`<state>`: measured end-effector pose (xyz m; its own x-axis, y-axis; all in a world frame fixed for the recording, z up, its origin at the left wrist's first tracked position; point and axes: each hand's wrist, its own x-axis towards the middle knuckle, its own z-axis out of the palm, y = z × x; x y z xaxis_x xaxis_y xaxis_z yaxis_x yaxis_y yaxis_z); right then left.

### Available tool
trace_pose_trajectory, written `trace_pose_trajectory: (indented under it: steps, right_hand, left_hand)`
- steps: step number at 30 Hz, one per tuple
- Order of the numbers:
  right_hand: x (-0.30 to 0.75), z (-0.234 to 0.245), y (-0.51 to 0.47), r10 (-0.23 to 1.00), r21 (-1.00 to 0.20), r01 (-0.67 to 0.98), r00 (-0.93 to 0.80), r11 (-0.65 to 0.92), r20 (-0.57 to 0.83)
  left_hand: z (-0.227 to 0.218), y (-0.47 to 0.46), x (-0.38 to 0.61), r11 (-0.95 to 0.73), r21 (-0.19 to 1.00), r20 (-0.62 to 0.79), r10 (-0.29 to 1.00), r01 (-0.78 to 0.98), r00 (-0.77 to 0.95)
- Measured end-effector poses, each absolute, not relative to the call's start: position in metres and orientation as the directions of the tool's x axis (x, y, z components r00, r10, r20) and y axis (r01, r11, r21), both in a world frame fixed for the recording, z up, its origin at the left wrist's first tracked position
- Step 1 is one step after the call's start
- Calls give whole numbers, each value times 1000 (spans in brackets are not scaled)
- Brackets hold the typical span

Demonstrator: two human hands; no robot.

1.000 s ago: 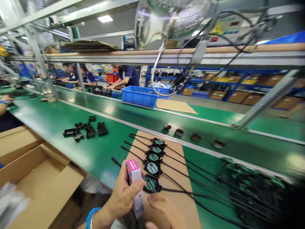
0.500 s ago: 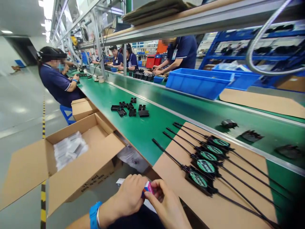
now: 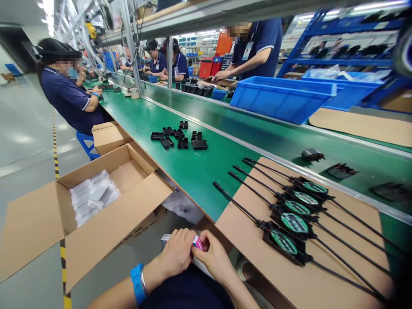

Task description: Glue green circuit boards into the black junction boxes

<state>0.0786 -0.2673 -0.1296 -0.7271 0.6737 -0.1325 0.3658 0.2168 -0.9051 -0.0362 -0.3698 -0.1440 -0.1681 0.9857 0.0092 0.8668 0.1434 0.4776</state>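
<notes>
My left hand, with a blue band on its wrist, is closed low in the middle of the view. A small pink-and-blue object with a white edge pokes out between my hands. My right hand pinches it between thumb and fingers, and my left fingers wrap its other side. Past my left hand sticks out a pale flat end; whether it belongs to the same object is hidden. Right of my hands, several black units with green round boards and black cables lie on a cardboard sheet.
An open carton at left holds white-wrapped pieces. Several black housings sit on the green bench. A blue bin stands beyond the belt, where dark parts lie. Co-workers work at left and across.
The view has tilted down and shifted a little. My hands keep hold of the pink-and-blue object, with my right fingers now closer around it.
</notes>
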Motion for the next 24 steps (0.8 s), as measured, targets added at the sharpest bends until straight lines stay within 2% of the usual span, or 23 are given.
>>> trace_pose_trajectory:
  steps: [5,9,12,15,17,21,24]
  right_hand:
    - [77,-127,-277,702,-882,324,-712,342,11]
    - [86,-117,-282,581,-888,169,-803,429,128]
    - [92,-113,-276,496,-949,129,-868,288,33]
    - [91,-119,-266,500,-953,295,-837,71,-222]
    - [87,-125,-259,482,-936,351,-826,37,-291]
    - [83,-133,-253,444,-955,281,-871,98,-210]
    - [82,-138,-253,481,-968,233,-862,93,-161]
  left_hand:
    - [-151,-369,-43,107,525,38,988,844,-149]
    - [-160,-369,-49,135,560,55,978,818,-199]
    - [-166,-371,-54,160,579,61,969,800,-238]
    - [-170,-374,-59,171,580,45,969,796,-241]
    - [-169,-376,-63,167,569,21,976,805,-217]
    - [-158,-375,-68,153,509,-45,988,847,-151]
    - [-145,-369,-67,139,429,-104,989,893,-104]
